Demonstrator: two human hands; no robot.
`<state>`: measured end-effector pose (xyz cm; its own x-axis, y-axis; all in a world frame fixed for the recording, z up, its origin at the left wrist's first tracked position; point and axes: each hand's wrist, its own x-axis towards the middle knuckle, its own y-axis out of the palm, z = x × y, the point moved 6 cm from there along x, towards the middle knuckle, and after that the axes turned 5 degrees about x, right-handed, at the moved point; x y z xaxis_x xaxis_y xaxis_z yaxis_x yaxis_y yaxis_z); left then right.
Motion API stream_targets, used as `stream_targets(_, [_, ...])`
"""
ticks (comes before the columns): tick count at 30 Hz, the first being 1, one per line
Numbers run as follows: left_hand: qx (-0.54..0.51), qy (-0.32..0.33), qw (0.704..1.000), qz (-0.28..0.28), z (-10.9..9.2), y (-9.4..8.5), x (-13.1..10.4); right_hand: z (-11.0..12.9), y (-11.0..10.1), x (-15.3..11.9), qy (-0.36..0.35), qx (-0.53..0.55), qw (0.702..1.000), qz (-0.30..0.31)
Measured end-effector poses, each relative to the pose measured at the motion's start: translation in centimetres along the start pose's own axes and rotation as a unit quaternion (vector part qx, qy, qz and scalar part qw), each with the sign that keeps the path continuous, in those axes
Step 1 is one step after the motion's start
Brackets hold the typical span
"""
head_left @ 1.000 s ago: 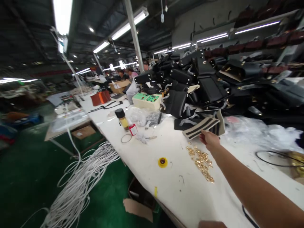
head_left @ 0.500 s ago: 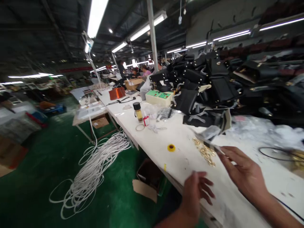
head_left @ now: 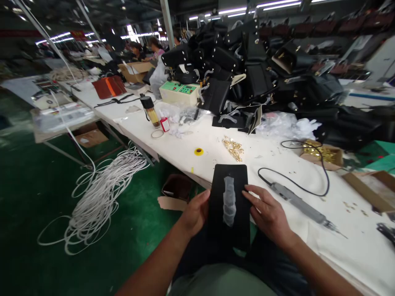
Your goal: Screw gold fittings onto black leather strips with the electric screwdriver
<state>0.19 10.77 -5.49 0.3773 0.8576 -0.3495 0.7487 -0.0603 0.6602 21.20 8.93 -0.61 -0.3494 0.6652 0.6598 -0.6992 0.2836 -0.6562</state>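
A flat black panel (head_left: 216,213) with a strip of wrinkled clear wrap (head_left: 229,201) on its face is held upright over my lap at the table's front edge. My left hand (head_left: 197,211) grips its left edge, the thumb on top. At the right edge my right hand (head_left: 268,209) holds it between thumb and fingers. Small gold metal pieces (head_left: 233,149) lie in a pile beyond the panel, with a yellow tape roll (head_left: 199,151) to their left. To the right rests a grey electric screwdriver (head_left: 299,203) with a black cord.
Black bags (head_left: 247,70) are heaped at the back beside a green-topped control box (head_left: 179,93). A bottle (head_left: 150,111) stands at the left. Boxes (head_left: 327,156) of gold parts sit right. White cord (head_left: 108,193) coils on the floor. People sit far back.
The view has turned right and down. The black panel is now between both hands over the lap; earlier my right hand held something blurred near the gold pieces and my left hand was free.
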Motion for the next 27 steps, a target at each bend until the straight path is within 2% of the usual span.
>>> stream_targets(7, [0.085,0.005,0.996,-0.037,0.2,-0.7,0.6,2.3,0.9,-1.9,-0.013,0.037,0.999,0.018])
stream_targets(10, [0.117,0.021,0.991,-0.055,0.2,-0.9,0.9,2.0,1.2,-2.0,-0.007,0.043,0.999,0.011])
stream_targets(14, [0.139,0.048,0.989,-0.008,-0.4,0.6,1.5,0.4,0.2,-0.9,0.007,0.061,0.998,0.000])
stream_targets(16, [0.149,0.050,0.987,0.019,-0.6,1.4,2.1,-1.4,-1.3,0.4,0.035,0.060,0.997,-0.028])
stream_targets(18, [0.180,0.042,0.983,0.015,-0.5,1.6,2.8,-4.2,-3.4,2.1,0.075,0.037,0.994,-0.077])
stream_targets(21, [0.256,0.049,0.965,-0.019,-0.5,1.2,4.2,-10.1,-6.7,4.4,0.127,-0.043,0.978,-0.159])
stream_targets(23, [0.302,0.062,0.951,-0.019,-0.5,1.1,5.1,-14.6,-8.6,5.1,0.155,-0.103,0.960,-0.208])
stream_targets(25, [0.348,0.076,0.934,-0.009,-0.8,1.2,6.1,-18.7,-9.0,5.1,0.196,-0.151,0.950,-0.189])
stream_targets(27, [0.404,0.104,0.909,-0.009,-1.5,1.2,6.9,-21.3,-8.3,4.8,0.237,-0.201,0.943,-0.122])
